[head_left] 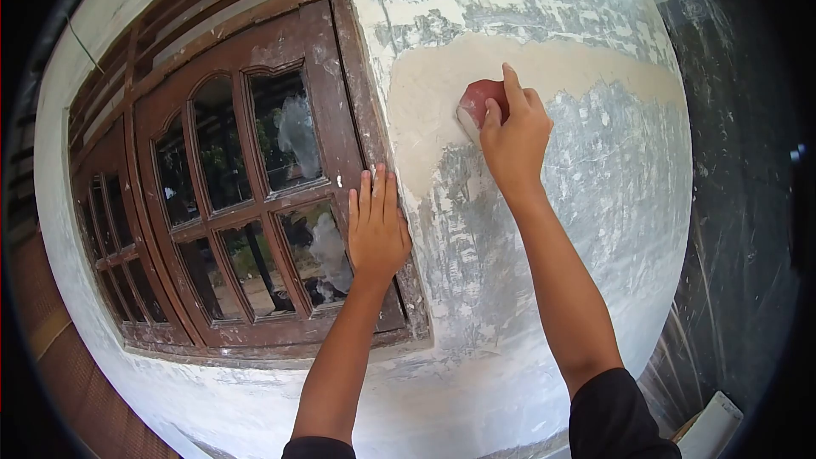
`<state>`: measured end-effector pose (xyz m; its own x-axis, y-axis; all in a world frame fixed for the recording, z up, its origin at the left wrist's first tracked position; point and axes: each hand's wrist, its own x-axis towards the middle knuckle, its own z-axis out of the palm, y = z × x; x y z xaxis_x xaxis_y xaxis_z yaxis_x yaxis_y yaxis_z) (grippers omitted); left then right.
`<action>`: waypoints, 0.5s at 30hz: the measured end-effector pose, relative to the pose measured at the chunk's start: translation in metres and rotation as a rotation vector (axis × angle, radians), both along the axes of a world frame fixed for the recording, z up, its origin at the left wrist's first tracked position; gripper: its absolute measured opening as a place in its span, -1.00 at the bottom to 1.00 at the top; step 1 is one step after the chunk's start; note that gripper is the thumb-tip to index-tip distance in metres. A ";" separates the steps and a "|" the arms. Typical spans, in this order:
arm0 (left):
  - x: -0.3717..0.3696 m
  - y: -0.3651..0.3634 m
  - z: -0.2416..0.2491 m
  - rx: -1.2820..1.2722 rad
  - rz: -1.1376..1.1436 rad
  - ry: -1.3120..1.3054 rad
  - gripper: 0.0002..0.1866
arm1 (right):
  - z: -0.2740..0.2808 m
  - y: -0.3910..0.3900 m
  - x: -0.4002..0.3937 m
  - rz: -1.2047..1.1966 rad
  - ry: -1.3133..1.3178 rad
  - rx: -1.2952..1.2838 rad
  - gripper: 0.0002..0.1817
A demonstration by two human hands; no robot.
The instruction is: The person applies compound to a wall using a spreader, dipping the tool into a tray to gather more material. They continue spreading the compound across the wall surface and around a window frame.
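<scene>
My right hand (520,140) grips a red, flat putty scraper (486,93) against the wall, its index finger stretched upward beside the blade. Pale putty is smeared along the scraper's lower left edge. Around it spreads a smooth beige patch of putty (429,76) that runs right as a band across the grey, patchy wall (586,195). Lower and to the left, my left hand (378,234) lies flat with fingers extended on the brown wooden window frame (347,76), holding nothing.
The closed brown window (208,225) has several glass panes, some with whitish smears. To the right of the wall stands a dark panel (739,153). A white block-like piece (712,425) is at the lower right. Brown woven material (72,365) lies at the lower left.
</scene>
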<state>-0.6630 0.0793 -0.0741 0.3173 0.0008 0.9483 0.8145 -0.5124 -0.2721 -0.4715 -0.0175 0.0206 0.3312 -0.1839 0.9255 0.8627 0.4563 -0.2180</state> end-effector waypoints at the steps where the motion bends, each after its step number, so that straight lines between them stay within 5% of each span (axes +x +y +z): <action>1: 0.000 0.000 0.000 -0.006 0.006 -0.001 -0.38 | 0.000 -0.004 -0.004 0.035 -0.011 0.036 -0.45; 3: 0.001 0.000 -0.001 -0.014 0.008 -0.002 -0.38 | -0.012 0.001 -0.033 0.247 -0.187 -0.029 -0.42; 5: 0.000 0.001 -0.001 -0.007 0.006 0.002 -0.37 | -0.020 0.020 -0.048 0.154 -0.329 -0.026 -0.44; 7: 0.001 0.000 0.000 -0.003 0.000 0.002 -0.37 | -0.013 0.021 -0.029 0.155 -0.123 -0.163 -0.44; 11: 0.001 -0.001 -0.001 -0.003 0.000 -0.003 -0.38 | -0.009 0.008 0.002 -0.004 0.084 0.042 -0.44; 15: 0.001 -0.001 0.000 0.004 -0.010 -0.003 -0.37 | -0.031 0.020 -0.041 0.240 -0.320 -0.121 -0.41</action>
<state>-0.6619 0.0778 -0.0742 0.3145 -0.0063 0.9492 0.8099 -0.5198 -0.2718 -0.5130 0.0026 -0.0101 0.0438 -0.0204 0.9988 0.7676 0.6405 -0.0206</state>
